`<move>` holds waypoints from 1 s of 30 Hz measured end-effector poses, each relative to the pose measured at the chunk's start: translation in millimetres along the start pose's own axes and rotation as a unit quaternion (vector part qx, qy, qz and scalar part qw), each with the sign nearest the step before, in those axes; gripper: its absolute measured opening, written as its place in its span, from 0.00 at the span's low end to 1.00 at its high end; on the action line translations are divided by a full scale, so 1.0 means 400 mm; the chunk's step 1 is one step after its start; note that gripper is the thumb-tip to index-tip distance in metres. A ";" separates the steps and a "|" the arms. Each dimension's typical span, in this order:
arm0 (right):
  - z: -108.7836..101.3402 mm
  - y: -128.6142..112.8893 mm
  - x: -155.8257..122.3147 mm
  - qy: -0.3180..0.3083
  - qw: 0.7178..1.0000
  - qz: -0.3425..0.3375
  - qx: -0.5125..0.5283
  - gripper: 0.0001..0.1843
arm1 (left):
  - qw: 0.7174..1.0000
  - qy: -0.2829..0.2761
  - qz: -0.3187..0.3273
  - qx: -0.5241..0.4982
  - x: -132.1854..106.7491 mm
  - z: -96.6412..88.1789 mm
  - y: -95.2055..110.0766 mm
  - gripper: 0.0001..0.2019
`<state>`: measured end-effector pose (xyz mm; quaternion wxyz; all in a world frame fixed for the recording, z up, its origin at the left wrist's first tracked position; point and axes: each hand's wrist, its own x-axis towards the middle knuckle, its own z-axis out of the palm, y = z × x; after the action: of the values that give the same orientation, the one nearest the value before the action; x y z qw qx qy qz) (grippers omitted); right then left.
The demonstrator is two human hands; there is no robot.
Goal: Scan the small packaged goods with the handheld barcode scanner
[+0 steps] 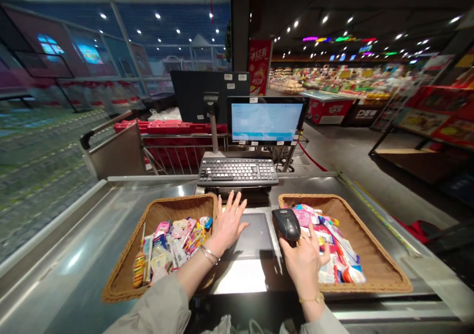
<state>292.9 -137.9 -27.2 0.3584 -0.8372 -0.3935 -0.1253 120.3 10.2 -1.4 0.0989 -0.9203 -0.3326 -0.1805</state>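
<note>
Well to the right of the lit monitor (266, 121), white lettering (366, 113) on a dark stand (358, 119) starts with what looks like P. The red banner (258, 67) behind the monitor bears characters too unclear to read.

Coloured lights (342, 39) glow above packed store displays (348, 81) in the view I watch from afar, with a red-fronted chest (328, 111) nearer the aisle and a red banner (258, 67) to its left. At far right I see a rack (440, 114) of red packages; at left, white netting (166, 40).
</note>
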 end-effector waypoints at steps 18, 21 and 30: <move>0.086 -0.115 -0.020 -0.043 0.992 -0.119 0.028 0.20 | 0.991 -0.028 -0.128 0.040 -0.181 -0.032 -0.150 0.31; 0.097 -0.124 -0.026 -0.058 0.990 -0.125 0.032 0.20 | 0.987 -0.039 -0.150 0.046 -0.213 -0.031 -0.185 0.30; 0.120 -0.152 -0.048 -0.085 0.986 -0.135 0.044 0.18 | 0.977 -0.060 -0.196 0.066 -0.298 -0.017 -0.258 0.26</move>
<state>231.4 -88.9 -40.2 0.3394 -0.7674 -0.5376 -0.0834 -33.6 17.7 -36.4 0.1024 -0.8378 -0.5230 -0.1182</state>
